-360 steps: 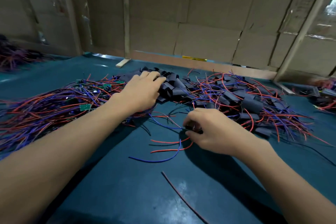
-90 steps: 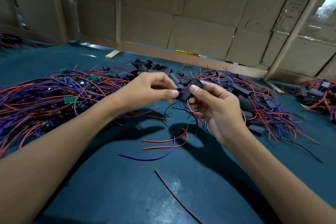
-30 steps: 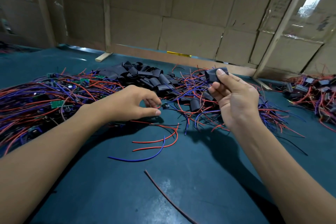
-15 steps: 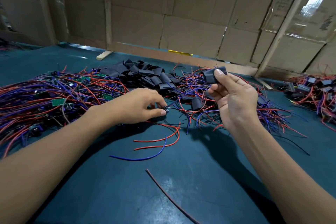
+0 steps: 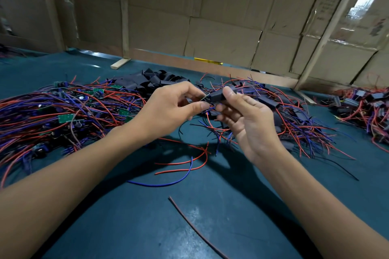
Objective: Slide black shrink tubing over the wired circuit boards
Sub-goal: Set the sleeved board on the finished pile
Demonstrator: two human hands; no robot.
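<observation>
My right hand (image 5: 250, 120) pinches a short piece of black shrink tubing (image 5: 217, 96) between thumb and fingers, above the table's middle. Facing it, my left hand (image 5: 168, 109) pinches a small wired circuit board (image 5: 205, 99) whose tip meets the tubing's open end; my fingers hide most of the board. Its red and blue wires hang below the hands. A heap of wired green boards (image 5: 63, 111) lies at the left. Loose black tubing pieces (image 5: 151, 79) are piled behind the hands. Boards sleeved in tubing (image 5: 290, 115) lie at the right.
The teal table (image 5: 210, 216) carries stray red and blue wires (image 5: 181, 166) just in front of my hands and one brown wire (image 5: 195, 231) nearer me. Another heap of sleeved boards (image 5: 362, 107) sits far right. Cardboard walls (image 5: 210, 17) close the back.
My left hand rose from the table with a wired board and my right hand came down and left, so board and tubing now meet between them.
</observation>
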